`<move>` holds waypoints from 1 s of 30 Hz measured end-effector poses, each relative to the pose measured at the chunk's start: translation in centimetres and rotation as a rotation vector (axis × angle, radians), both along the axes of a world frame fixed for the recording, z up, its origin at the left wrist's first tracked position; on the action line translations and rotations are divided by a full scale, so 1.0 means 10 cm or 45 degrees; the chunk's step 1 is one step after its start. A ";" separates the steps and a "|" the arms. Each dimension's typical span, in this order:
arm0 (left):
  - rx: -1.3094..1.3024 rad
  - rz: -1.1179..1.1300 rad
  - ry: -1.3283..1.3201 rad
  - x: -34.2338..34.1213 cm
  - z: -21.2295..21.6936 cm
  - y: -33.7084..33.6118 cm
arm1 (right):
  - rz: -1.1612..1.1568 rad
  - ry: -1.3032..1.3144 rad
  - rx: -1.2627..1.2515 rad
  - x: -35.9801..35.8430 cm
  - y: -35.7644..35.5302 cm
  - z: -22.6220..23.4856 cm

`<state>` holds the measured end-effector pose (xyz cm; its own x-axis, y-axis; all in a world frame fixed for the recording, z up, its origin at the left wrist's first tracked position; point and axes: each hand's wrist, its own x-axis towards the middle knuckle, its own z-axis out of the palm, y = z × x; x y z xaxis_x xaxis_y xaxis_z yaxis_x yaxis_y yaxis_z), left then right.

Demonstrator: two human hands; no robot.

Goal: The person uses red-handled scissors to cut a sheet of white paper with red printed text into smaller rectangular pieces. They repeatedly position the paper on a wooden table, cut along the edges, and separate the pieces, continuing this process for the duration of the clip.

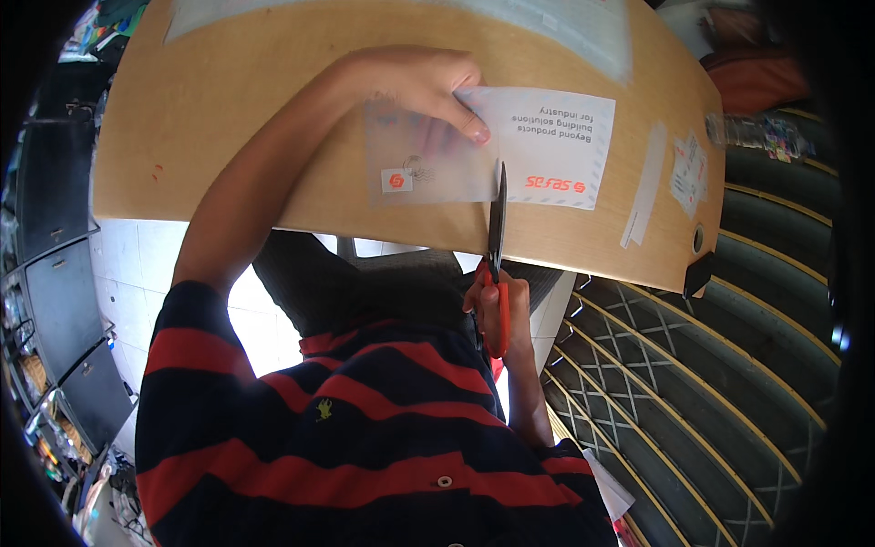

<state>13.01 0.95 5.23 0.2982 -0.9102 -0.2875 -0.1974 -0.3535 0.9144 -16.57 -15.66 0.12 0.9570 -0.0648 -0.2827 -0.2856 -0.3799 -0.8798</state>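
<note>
A printed paper envelope (556, 146), white on its right half and greyish, half see-through on its left, is held over the tabletop. My left hand (437, 91) grips it at the far edge, thumb on top and the other fingers hidden behind or curled away. From the near side, my right hand (510, 305) is closed around the red handles of a pair of scissors (498, 223). The dark blades point away from me and reach over the envelope's near edge, close to its middle. Whether the paper lies between the blades is hard to see.
The brown table (182, 137) has a curved edge. Clear plastic sheeting (565, 27) covers its far part. A white strip (645, 182) and a label (689, 173) lie at right. Beyond are a plastic bottle (756, 132) and yellow-edged shelving (729, 365); black cabinets (59, 292) stand left.
</note>
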 end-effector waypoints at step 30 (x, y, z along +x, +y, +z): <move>0.082 -0.001 -0.095 -0.08 0.05 -0.02 | -0.009 0.064 -0.044 0.02 0.02 0.05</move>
